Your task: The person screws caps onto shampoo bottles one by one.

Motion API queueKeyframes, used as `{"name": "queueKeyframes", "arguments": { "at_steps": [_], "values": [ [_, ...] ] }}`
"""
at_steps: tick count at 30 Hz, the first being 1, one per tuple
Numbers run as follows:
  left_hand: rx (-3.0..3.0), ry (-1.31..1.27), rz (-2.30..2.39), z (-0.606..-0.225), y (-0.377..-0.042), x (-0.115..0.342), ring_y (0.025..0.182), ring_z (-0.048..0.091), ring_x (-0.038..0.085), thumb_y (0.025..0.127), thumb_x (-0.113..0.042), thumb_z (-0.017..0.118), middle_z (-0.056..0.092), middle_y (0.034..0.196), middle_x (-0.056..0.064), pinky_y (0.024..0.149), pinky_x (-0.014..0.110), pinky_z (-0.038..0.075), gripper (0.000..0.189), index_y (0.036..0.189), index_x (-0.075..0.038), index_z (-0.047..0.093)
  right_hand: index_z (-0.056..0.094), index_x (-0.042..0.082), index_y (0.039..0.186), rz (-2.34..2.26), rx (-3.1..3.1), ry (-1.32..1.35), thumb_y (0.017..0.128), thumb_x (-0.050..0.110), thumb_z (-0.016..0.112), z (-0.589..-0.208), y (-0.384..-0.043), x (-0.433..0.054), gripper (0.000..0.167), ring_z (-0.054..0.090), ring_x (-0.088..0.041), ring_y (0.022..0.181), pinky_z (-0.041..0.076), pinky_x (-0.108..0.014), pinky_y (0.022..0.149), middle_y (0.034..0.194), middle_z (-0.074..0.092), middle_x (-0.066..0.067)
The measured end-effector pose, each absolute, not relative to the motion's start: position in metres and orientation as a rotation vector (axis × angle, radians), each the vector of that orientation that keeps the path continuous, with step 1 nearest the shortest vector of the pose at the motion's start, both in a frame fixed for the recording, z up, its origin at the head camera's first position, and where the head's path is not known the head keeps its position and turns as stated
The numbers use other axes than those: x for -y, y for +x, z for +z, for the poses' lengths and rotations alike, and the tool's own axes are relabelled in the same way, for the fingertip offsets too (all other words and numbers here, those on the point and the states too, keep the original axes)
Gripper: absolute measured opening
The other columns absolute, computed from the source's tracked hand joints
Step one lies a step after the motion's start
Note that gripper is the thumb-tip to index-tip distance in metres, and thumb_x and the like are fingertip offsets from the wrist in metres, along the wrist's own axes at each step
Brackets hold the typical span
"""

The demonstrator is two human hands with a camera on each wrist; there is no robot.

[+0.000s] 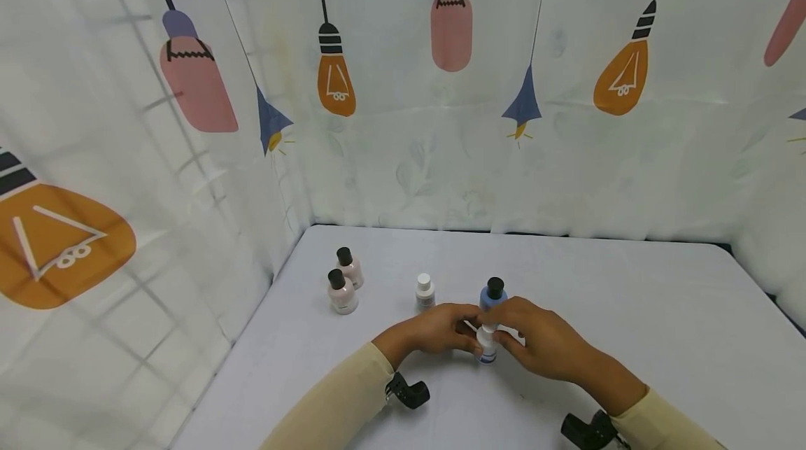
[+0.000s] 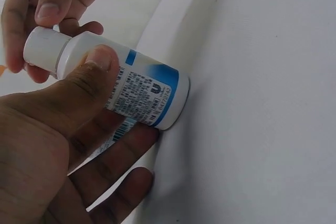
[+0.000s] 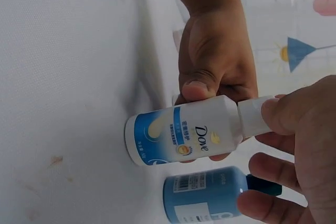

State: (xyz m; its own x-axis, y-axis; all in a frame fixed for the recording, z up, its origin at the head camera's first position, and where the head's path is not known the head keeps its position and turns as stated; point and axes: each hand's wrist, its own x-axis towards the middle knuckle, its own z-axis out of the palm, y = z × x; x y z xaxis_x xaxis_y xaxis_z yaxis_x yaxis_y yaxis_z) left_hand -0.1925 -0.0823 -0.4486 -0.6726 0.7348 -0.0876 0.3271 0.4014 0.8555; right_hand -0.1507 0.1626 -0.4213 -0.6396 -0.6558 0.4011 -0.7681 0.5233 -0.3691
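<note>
A white and blue Dove bottle (image 1: 487, 350) stands upright on the table, between both hands. My left hand (image 1: 434, 329) grips its body, the thumb (image 2: 94, 72) across the back label and the fingers around the far side. With thumb and fingers, my right hand (image 1: 549, 339) pinches the white cap (image 3: 253, 117), which sits on the bottle's neck. The front label (image 3: 170, 134) faces the right wrist camera. Just behind the hands is a blue bottle (image 1: 490, 296) with a black cap, partly hidden by the right hand.
A small white-capped bottle (image 1: 425, 292) stands behind the left hand. Farther left, two pale pink bottles with black caps stand close together, one nearer (image 1: 343, 297) and one behind (image 1: 351, 272). The white table (image 1: 630, 310) meets a printed curtain (image 1: 403, 156) at the back and left.
</note>
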Motion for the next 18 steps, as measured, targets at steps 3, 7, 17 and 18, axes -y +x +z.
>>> {"name": "queueKeyframes", "arguments": {
  "at_steps": [3, 7, 17, 18],
  "values": [
    [-2.220, 0.916, 1.209, -0.4509, -0.1919, 0.0825, 0.105, 0.067, 0.003, 0.091, -0.016, 0.080, 0.068, 0.115, -0.011, 0.090, 0.020, 0.052, 0.034, 0.122, -0.015, 0.066, 0.071, 0.018, 0.120, 0.748, 2.540, 1.191, 0.090, 0.012, 0.081, -0.4211, -0.1513, -0.1612, 0.032, 0.064, -0.011, 0.105, 0.056, -0.028, 0.075, 0.118, 0.067, 0.008],
    [-2.237, 0.904, 1.222, -0.4532, -0.1913, 0.0822, 0.103, 0.066, 0.001, 0.091, -0.017, 0.080, 0.068, 0.113, -0.012, 0.088, 0.020, 0.052, 0.034, 0.121, -0.015, 0.067, 0.072, 0.019, 0.116, 0.724, 2.585, 1.096, 0.089, 0.021, 0.082, -0.4208, -0.1500, -0.1587, 0.028, 0.065, -0.010, 0.100, 0.057, -0.031, 0.076, 0.110, 0.067, 0.008],
    [-2.236, 0.908, 1.237, -0.4536, -0.1901, 0.0829, 0.102, 0.066, 0.000, 0.091, -0.015, 0.080, 0.067, 0.112, -0.012, 0.087, 0.020, 0.053, 0.032, 0.121, -0.014, 0.067, 0.069, 0.022, 0.123, 0.725, 2.662, 1.034, 0.092, 0.028, 0.080, -0.4193, -0.1458, -0.1559, 0.034, 0.065, -0.015, 0.100, 0.056, -0.032, 0.076, 0.112, 0.063, 0.007],
    [-2.235, 0.910, 1.236, -0.4536, -0.1902, 0.0830, 0.103, 0.066, 0.001, 0.091, -0.015, 0.079, 0.067, 0.113, -0.012, 0.087, 0.020, 0.053, 0.032, 0.121, -0.014, 0.067, 0.068, 0.022, 0.125, 0.722, 2.654, 1.057, 0.092, 0.026, 0.080, -0.4186, -0.1457, -0.1567, 0.036, 0.065, -0.015, 0.103, 0.057, -0.034, 0.078, 0.115, 0.063, 0.007]
  ]
}}
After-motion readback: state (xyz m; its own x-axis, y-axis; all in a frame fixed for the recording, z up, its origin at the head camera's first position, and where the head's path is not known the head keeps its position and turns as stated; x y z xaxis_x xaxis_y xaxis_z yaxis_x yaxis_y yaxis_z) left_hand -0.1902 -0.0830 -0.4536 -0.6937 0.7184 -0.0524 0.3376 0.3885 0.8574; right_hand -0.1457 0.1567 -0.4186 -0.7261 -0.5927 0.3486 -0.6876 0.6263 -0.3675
